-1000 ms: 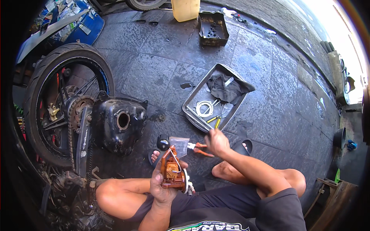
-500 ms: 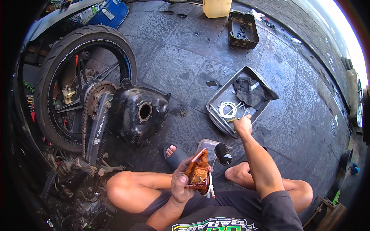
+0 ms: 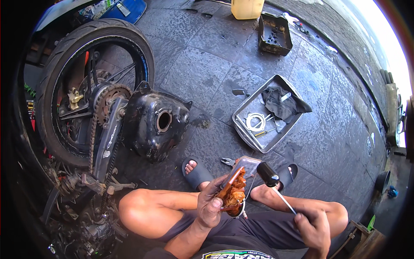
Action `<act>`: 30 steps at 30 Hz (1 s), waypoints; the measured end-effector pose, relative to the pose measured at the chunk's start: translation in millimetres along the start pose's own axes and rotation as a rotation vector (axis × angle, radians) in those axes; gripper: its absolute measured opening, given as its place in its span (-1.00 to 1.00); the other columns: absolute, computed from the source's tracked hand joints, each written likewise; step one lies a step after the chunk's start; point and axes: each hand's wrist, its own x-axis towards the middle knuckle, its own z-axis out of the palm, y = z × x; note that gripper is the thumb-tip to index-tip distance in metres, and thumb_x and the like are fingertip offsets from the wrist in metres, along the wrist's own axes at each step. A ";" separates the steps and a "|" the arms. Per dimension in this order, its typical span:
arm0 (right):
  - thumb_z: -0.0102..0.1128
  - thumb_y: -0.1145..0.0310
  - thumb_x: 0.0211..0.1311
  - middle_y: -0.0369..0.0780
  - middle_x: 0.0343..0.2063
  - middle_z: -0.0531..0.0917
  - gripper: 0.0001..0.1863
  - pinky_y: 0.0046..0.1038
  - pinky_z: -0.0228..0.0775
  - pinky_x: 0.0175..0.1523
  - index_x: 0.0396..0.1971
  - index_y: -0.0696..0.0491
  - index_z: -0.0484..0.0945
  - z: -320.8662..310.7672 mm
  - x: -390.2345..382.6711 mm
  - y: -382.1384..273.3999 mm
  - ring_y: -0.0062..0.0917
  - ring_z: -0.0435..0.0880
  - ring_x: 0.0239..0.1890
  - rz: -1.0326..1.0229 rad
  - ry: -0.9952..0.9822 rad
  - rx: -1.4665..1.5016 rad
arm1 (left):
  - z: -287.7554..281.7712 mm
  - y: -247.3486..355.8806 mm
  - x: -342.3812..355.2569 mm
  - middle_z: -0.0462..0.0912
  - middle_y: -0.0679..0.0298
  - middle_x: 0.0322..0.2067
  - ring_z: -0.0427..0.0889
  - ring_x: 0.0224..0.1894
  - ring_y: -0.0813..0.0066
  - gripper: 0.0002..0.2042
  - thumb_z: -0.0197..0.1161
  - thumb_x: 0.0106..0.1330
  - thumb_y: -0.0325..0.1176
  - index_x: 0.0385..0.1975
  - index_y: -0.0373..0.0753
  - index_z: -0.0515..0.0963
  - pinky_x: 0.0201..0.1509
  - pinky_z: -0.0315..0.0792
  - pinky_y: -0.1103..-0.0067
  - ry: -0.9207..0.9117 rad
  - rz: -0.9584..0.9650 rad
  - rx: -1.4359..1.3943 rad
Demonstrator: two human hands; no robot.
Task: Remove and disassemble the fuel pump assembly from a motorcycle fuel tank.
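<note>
My left hand (image 3: 210, 207) is closed around an orange-brown, rust-stained fuel pump (image 3: 235, 194), lifted above my lap. Beside it is a black cylinder (image 3: 267, 174) with a thin wire running down toward the pump. My right hand (image 3: 312, 226) pinches the lower end of a thin metal rod (image 3: 284, 198), whose upper end meets the cylinder. Whether rod and cylinder are joined, I cannot tell. Ahead stands a grey tray (image 3: 280, 146) holding a pale metal ring (image 3: 255, 122), a dark cloth (image 3: 278, 103) and a yellow-handled tool (image 3: 261, 134).
A black fuel tank (image 3: 148, 129) with a round hole lies at the left, against a motorcycle wheel (image 3: 47, 90) and its chain. Pliers (image 3: 227, 162) lie near my foot. Farther off are a dark bin (image 3: 276, 47) with small parts and a yellow container (image 3: 246, 8).
My right hand has come back from the tray to the right side of my lap, leaving the yellow-handled tool there, and now holds the rod. The pump has shifted slightly right and tilted.
</note>
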 end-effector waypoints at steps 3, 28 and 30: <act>0.18 0.36 0.32 -0.08 0.22 0.55 -0.47 -0.50 0.12 0.47 0.31 -0.06 0.44 -11.2 -25.7 -34.3 0.00 0.47 0.29 -0.163 -0.235 0.217 | 4.0 0.6 2.3 0.52 -0.16 0.10 0.63 0.10 0.02 -0.27 0.34 0.27 -0.04 0.27 -0.46 0.30 0.20 0.55 0.23 -0.030 0.006 0.016; 0.13 0.67 0.14 -0.12 -0.54 0.61 -0.46 -0.46 0.46 -0.37 0.18 0.12 0.54 56.3 -17.9 -16.2 -0.44 0.61 -0.56 -0.511 0.189 -0.320 | 13.7 -1.4 -3.6 0.51 -0.06 0.14 0.59 0.12 0.32 -0.34 0.17 0.44 -0.09 0.30 -0.55 0.22 0.19 0.51 0.45 -0.148 0.144 0.355; 0.13 0.67 0.12 -0.12 -0.55 0.60 -0.46 -0.45 0.44 -0.43 0.17 0.11 0.55 59.8 -19.2 -16.2 -0.39 0.60 -0.59 -0.448 0.193 -0.338 | 12.7 -1.4 -4.5 0.52 -0.08 0.15 0.58 0.13 0.34 -0.37 0.11 0.46 -0.13 0.31 -0.55 0.22 0.20 0.48 0.49 -0.156 0.154 0.380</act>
